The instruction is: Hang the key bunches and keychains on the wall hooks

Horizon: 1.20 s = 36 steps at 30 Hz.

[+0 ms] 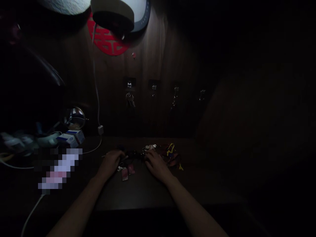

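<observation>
In dim light, my left hand [111,162] rests low over the table with bent fingers at the left end of a dark bunch [133,154], which I cannot make out clearly. My right hand [156,164] curls its fingers at the bunch's right end, beside a small metal ring [144,151]. Whatever either hand grips is hidden. Two pinkish-red tags [125,174] lie on the table between the hands, near a small pale trinket [120,168]. Beyond my right hand are shiny metal pieces [151,146]. A tangle of yellow and dark reddish cord [171,149] lies to its right.
Keys [130,99] hang from a wall hook above the dark table [118,199], with further hooks [176,89] to the right. At left stand a round mirror [74,118] and blue-white boxes [71,138]. A white cable [97,89] runs down the wall.
</observation>
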Each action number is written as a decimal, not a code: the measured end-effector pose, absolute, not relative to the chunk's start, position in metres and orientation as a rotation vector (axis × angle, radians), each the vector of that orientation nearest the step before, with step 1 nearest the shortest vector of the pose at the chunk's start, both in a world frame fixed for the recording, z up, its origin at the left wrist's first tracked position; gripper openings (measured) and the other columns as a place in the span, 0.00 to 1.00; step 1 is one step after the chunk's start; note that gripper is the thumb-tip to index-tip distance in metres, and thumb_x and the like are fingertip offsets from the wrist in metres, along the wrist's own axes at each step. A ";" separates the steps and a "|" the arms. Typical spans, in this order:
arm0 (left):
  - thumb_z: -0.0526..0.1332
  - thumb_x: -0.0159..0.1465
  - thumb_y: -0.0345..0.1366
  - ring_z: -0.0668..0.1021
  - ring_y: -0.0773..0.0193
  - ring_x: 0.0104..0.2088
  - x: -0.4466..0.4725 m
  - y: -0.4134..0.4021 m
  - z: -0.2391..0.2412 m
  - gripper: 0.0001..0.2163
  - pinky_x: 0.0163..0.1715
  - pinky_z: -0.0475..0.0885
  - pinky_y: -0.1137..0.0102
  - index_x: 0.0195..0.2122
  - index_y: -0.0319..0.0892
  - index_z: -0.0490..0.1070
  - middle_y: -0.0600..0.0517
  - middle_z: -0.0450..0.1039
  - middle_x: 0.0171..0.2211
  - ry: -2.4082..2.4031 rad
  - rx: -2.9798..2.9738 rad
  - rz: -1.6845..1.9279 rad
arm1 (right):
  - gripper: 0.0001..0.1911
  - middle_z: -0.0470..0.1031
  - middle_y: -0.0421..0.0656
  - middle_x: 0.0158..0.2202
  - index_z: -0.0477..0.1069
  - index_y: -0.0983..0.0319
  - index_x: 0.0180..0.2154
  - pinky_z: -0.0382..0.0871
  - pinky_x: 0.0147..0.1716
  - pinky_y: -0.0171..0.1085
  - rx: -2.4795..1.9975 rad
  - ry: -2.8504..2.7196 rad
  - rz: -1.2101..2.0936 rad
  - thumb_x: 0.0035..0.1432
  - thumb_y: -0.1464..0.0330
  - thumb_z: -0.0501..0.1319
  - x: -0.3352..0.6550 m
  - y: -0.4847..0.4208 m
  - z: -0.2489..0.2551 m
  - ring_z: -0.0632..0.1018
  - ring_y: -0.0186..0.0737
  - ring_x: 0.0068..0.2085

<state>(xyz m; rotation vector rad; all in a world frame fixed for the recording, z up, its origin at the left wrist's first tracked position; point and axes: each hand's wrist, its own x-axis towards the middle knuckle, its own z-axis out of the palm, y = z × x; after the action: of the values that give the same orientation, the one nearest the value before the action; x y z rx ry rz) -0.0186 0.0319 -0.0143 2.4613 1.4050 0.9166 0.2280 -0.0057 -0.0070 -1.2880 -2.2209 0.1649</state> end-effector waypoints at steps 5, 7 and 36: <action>0.49 0.60 0.30 0.73 0.56 0.47 -0.023 0.041 -0.004 0.16 0.47 0.67 0.63 0.49 0.40 0.68 0.45 0.72 0.47 1.925 2.290 1.008 | 0.09 0.67 0.46 0.50 0.66 0.58 0.39 0.61 0.50 0.46 -1.276 -2.206 0.175 0.56 0.75 0.55 0.228 -0.003 -0.009 0.66 0.44 0.53; 0.48 0.63 0.33 0.72 0.55 0.48 -0.024 0.049 -0.002 0.17 0.44 0.68 0.63 0.52 0.41 0.66 0.44 0.71 0.49 2.043 2.272 0.862 | 0.09 0.67 0.45 0.49 0.66 0.58 0.38 0.62 0.49 0.45 -1.288 -2.196 0.178 0.56 0.76 0.55 0.227 -0.003 -0.007 0.67 0.44 0.53; 0.54 0.64 0.35 0.75 0.65 0.33 0.040 0.005 -0.003 0.06 0.38 0.66 0.66 0.36 0.44 0.69 0.54 0.76 0.31 1.086 2.746 1.382 | 0.12 0.74 0.43 0.44 0.69 0.57 0.45 0.65 0.48 0.40 -1.080 -1.791 0.570 0.59 0.68 0.53 0.216 -0.012 0.002 0.73 0.39 0.47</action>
<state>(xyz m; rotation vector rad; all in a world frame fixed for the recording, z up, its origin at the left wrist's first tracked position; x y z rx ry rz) 0.0400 0.0053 -0.0032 2.7459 1.0859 1.3823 0.2161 -0.0119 0.0022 -1.0795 -1.7914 0.5701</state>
